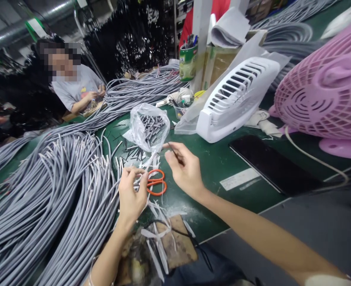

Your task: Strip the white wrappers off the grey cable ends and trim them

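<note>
My left hand [132, 194] is closed in a pinch beside the ends of the grey cables [93, 171]; what lies between its fingertips is too small to make out. Just right of those fingertips are the orange handles of a pair of scissors [157, 182] on the green table. My right hand [186, 171] is closed around a thin dark stick-like piece [172, 148], its tip pointing up and left. Beyond both hands sits an open clear plastic bag [136, 119] of short grey tubes [152, 129]. Thin black tube pieces [134, 152] lie scattered before the bag.
A white fan [238, 95], a pink fan [318, 87] and a black phone [270, 163] stand or lie to the right. White strips [157, 234] hang over a worn board [178, 246] at the near edge. Across the table sits another person [77, 87]. A green can [188, 63] holds pens.
</note>
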The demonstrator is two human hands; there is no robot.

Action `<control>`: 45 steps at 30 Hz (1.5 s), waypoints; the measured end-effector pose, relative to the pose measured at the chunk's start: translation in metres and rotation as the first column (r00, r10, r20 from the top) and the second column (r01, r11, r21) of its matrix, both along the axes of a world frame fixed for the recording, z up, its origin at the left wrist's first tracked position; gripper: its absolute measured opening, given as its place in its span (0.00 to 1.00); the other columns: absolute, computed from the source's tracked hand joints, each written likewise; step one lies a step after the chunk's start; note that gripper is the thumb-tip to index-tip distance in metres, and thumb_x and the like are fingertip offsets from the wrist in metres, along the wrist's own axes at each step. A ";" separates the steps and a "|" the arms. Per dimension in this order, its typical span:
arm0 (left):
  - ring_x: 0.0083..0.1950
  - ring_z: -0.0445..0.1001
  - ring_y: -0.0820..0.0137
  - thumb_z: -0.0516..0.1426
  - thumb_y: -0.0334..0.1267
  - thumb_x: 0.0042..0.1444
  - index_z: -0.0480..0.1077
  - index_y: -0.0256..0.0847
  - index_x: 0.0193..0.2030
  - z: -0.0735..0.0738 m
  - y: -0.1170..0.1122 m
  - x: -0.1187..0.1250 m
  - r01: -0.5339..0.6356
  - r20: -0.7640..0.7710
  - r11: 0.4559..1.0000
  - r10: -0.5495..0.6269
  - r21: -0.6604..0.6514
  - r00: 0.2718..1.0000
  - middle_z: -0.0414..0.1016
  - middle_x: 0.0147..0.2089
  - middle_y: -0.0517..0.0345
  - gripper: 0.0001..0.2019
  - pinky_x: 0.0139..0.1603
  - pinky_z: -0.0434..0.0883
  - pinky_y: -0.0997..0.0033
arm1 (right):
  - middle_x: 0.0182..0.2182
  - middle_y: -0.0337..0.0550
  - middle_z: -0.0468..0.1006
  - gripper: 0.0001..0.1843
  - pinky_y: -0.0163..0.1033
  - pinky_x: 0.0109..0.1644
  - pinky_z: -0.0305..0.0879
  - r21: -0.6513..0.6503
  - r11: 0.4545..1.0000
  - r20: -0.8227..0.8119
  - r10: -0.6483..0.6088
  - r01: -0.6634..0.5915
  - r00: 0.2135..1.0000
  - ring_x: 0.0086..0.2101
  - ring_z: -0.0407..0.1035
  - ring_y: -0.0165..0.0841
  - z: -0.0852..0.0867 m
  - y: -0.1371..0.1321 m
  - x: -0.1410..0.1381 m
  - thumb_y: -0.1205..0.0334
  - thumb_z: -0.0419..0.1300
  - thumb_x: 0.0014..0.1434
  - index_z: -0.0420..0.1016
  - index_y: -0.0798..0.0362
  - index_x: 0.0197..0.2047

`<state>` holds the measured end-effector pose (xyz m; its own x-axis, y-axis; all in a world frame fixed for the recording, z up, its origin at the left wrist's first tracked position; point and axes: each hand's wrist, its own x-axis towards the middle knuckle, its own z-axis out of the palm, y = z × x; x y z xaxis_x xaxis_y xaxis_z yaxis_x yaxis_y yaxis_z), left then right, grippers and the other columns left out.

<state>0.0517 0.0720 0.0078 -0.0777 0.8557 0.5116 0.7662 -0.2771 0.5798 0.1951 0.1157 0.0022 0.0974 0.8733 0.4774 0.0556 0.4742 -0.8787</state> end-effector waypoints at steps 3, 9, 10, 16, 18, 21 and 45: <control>0.42 0.73 0.67 0.54 0.38 0.54 0.70 0.39 0.32 0.000 0.001 -0.002 -0.001 0.172 0.998 0.011 -0.057 0.985 0.71 0.42 0.50 0.06 0.31 0.72 0.74 | 0.22 0.39 0.72 0.12 0.30 0.26 0.58 0.137 0.990 0.183 -0.040 0.015 0.982 0.21 0.62 0.25 -0.001 -0.007 -0.002 0.63 0.50 0.61 0.72 0.56 0.31; 0.18 0.69 0.75 0.57 0.41 0.51 0.72 0.37 0.31 0.001 -0.005 0.003 -0.048 0.343 0.991 0.089 -0.124 0.935 0.73 0.22 0.60 0.09 0.20 0.69 0.78 | 0.15 0.36 0.68 0.16 0.30 0.23 0.52 0.180 0.970 0.435 0.070 -0.163 0.898 0.16 0.58 0.23 -0.007 -0.018 -0.008 0.64 0.50 0.60 0.71 0.56 0.23; 0.20 0.71 0.75 0.58 0.41 0.50 0.73 0.37 0.31 0.001 -0.006 0.004 -0.063 0.334 0.993 0.092 -0.096 0.938 0.75 0.24 0.58 0.08 0.21 0.70 0.78 | 0.15 0.36 0.68 0.17 0.30 0.23 0.51 0.173 0.970 0.445 0.078 -0.171 0.892 0.16 0.57 0.23 -0.007 -0.019 -0.009 0.64 0.50 0.60 0.71 0.56 0.23; 0.24 0.73 0.74 0.59 0.38 0.50 0.74 0.37 0.30 -0.004 -0.007 0.003 -0.099 0.261 0.995 0.097 -0.006 0.960 0.77 0.26 0.57 0.06 0.25 0.71 0.77 | 0.14 0.36 0.67 0.16 0.29 0.22 0.50 0.153 0.976 0.481 0.064 -0.155 0.875 0.15 0.55 0.22 -0.008 -0.020 -0.009 0.65 0.49 0.60 0.71 0.57 0.23; 0.24 0.72 0.74 0.59 0.37 0.50 0.73 0.37 0.29 -0.004 -0.008 0.003 -0.105 0.183 0.994 0.099 0.028 0.978 0.77 0.26 0.58 0.05 0.26 0.70 0.77 | 0.14 0.36 0.67 0.16 0.29 0.22 0.50 0.174 0.976 0.478 0.035 -0.134 0.878 0.15 0.55 0.22 -0.009 -0.020 -0.009 0.65 0.49 0.60 0.71 0.56 0.23; 0.21 0.68 0.76 0.58 0.35 0.51 0.73 0.38 0.28 -0.003 -0.010 0.004 -0.067 -0.033 0.991 0.071 0.120 0.997 0.74 0.23 0.60 0.04 0.24 0.66 0.78 | 0.12 0.35 0.65 0.17 0.30 0.22 0.49 0.183 0.979 0.477 -0.008 -0.090 0.879 0.14 0.54 0.22 -0.011 -0.018 -0.010 0.65 0.50 0.60 0.69 0.56 0.21; 0.22 0.73 0.72 0.58 0.41 0.48 0.75 0.35 0.27 0.018 -0.008 -0.005 -0.002 0.319 0.983 0.061 -0.182 0.946 0.76 0.22 0.57 0.10 0.21 0.69 0.78 | 0.23 0.41 0.74 0.13 0.35 0.33 0.55 0.416 0.909 0.541 -0.242 -0.007 0.806 0.26 0.62 0.31 -0.006 -0.006 -0.003 0.64 0.53 0.60 0.75 0.56 0.28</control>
